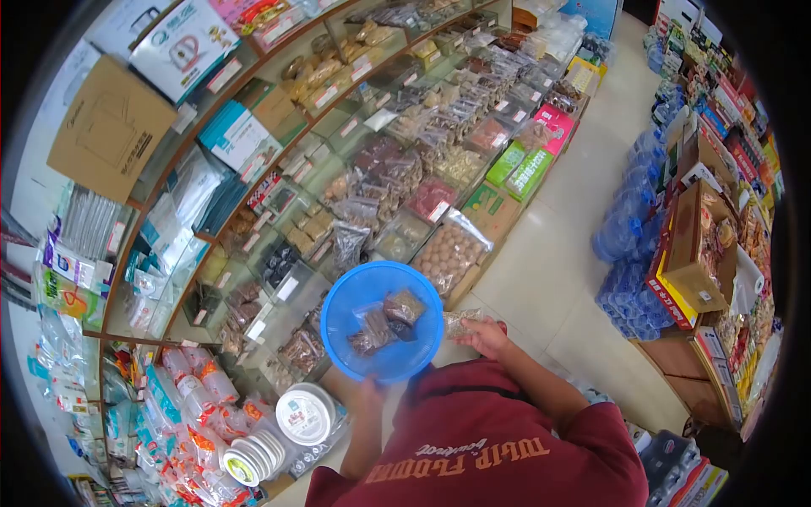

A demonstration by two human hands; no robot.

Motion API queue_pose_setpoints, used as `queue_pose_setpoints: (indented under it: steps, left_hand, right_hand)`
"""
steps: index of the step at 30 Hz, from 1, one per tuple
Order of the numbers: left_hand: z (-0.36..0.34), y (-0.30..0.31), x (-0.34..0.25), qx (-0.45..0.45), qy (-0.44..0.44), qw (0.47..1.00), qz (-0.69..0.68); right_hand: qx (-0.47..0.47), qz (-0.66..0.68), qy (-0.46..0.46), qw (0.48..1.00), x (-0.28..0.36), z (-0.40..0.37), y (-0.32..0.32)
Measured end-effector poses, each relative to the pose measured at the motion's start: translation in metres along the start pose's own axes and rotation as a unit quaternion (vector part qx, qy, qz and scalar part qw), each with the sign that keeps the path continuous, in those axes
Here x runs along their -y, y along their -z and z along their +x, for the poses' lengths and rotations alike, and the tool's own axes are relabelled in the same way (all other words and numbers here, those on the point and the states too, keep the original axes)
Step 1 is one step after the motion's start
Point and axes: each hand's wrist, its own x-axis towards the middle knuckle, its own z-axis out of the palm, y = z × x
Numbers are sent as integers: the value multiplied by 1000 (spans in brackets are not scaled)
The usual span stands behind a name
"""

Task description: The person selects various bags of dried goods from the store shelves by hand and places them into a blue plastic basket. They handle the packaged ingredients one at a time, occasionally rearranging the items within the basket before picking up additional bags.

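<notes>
My left hand (366,394) grips the near rim of a round blue plastic basket (338,291); its fingers are partly hidden under the rim. Inside the basket lie several clear bags of dark dried goods, among them a brown packet (405,307) and a darker bag (369,329). To the right of the basket, my right hand (485,336) is closed on a small clear bag of pale brown dried goods (461,323), which reaches close to the basket's right side.
Glass-fronted bins of bagged dried goods (363,160) run along the left shelving. A bag of round brown balls (454,253) lies just beyond the basket. White round tubs (305,414) stand at lower left. Water bottles (629,203) and cartons (701,245) line the aisle's right side.
</notes>
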Motion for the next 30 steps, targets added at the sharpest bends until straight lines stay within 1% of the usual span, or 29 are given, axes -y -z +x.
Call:
queue_pose_setpoints:
  steps: [1,2,3,5,6,7,8,9,11,12,13,15,16,17,18,19,21,22,24,25,27,28,30]
  left_hand:
    - [6,-12,11,28,10,1000,-7]
    - [15,-26,23,32,5,999,-4]
    - [15,-56,32,20,17,1000,0]
    - [27,-88,51,8,24,1000,5]
    - [46,-94,61,49,-19,990,130]
    - [56,-100,72,86,-61,962,252]
    - [28,-169,65,-8,44,999,-17]
    - [28,-194,68,-12,43,999,-20]
    - [31,-222,77,-57,56,997,13]
    - [115,-123,103,106,-94,924,356]
    - [146,-100,113,99,-99,926,349]
    - [171,-83,126,174,-141,884,411]
    - [121,-92,129,168,-144,886,407]
    - [99,-147,119,84,-49,968,233]
    - [79,-228,107,-1,49,998,46]
    - [82,-233,108,-2,47,998,41]
    - [89,-235,109,69,35,996,49]
    - [96,-237,110,70,35,996,45]
    - [113,-241,115,74,70,994,28]
    - [119,-248,118,77,73,994,23]
    - [132,-268,123,21,37,998,50]
    - [137,-280,124,24,43,998,43]
    - [147,-308,125,-10,39,997,72]
  right_hand:
    - [-7,-12,1,1000,16,-2,7]
    - [-13,-24,3,1000,32,-5,14]
    - [-8,-23,6,1000,47,-8,21]
    - [-82,14,28,996,75,-16,40]
    - [-78,14,28,996,87,-18,54]
    - [-57,26,48,997,99,-21,69]
    - [-38,38,67,996,107,-25,82]
    - [-38,37,61,997,115,-33,92]
    - [-44,62,63,995,135,-46,103]
    - [-39,56,55,996,141,-48,109]
    - [-49,65,65,995,143,-51,115]
    - [-57,71,67,994,145,-54,127]
    - [-53,78,65,993,143,-51,139]
    - [-50,85,64,993,144,-48,146]
    - [-48,82,60,994,146,-47,149]
    - [-52,89,58,993,146,-43,151]
    - [-58,94,55,992,152,-37,149]
    - [-57,78,55,994,157,-35,148]
    - [-60,57,55,995,172,-34,141]
    - [-65,49,57,995,182,-34,134]
    - [-76,33,61,995,200,-26,138]
    - [-75,23,60,995,207,-20,147]
    - [-81,2,57,995,226,-15,155]
